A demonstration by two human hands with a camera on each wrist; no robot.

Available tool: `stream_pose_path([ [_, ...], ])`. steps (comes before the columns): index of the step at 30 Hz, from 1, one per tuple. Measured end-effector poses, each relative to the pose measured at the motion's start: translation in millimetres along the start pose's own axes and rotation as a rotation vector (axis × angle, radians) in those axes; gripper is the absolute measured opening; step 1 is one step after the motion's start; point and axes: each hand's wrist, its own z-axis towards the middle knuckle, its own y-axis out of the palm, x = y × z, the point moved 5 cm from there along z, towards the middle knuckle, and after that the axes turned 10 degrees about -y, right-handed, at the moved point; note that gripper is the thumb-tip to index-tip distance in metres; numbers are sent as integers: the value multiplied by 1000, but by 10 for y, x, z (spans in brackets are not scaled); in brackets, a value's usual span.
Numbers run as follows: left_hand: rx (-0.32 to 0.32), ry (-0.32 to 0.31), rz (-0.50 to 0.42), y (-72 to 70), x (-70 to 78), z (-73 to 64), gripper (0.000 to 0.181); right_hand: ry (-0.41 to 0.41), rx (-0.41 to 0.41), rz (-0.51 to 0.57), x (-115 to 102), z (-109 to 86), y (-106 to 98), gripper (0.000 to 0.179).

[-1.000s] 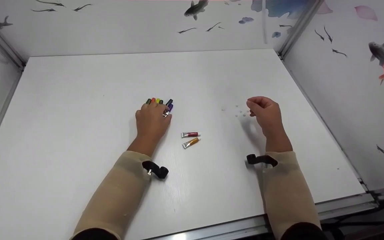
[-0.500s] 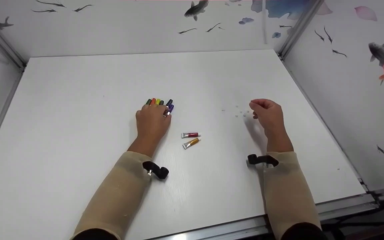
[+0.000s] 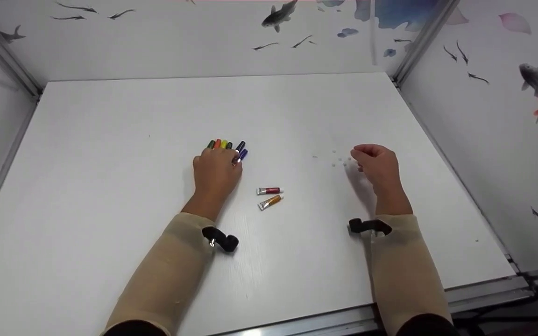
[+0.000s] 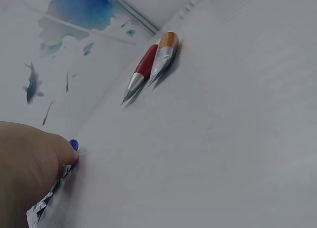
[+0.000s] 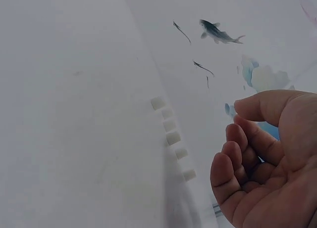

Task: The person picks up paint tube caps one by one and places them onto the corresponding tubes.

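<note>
**Left hand [image 3: 216, 172] curls over a row of small silver paint tubes with coloured ends [image 3: 224, 144]**

The left hand lies palm down on the tubes, its fingers bent over them and its thumb against the side of the row, by the violet-ended tube [image 3: 243, 155]. The fingertips are hidden, so how firmly they press cannot be told. Green, orange, yellow and dark blue ends poke out ahead of the knuckles.

Such tubes are likely light, soft-walled and easily dented, with smooth skins that may roll or slide over one another. The stiffer ends probably suit a pinch; a bunch is better squeezed gently from both sides.

Just right of that hand and nearer the person lie a slim red-and-silver tube [image 3: 269, 191] and a slim amber-and-silver tube [image 3: 270, 202], apart from the row.

Farther right, the right hand [image 3: 377, 163] hangs above the table, fingers loosely curled, thumb and forefinger tips close together, nothing visible between them. Small pale squarish pieces [image 3: 340, 159] lie scattered just left of its fingertips.

The white table [image 3: 119, 186] gives broad room left of and beyond the left hand. Its metal front edge [image 3: 306, 322] runs well behind both hands; the fish-printed back wall [image 3: 166, 46] stands well ahead.
</note>
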Motion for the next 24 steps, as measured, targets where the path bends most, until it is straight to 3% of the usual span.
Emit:
stream_pose_path([
  [10, 3, 11, -25, -13, -9, 5, 22, 49, -86, -142, 27, 2, 56, 41],
  [24, -4, 11, -12, 7, 3, -3, 22, 14, -131, -281, 17, -6, 84, 46],
])
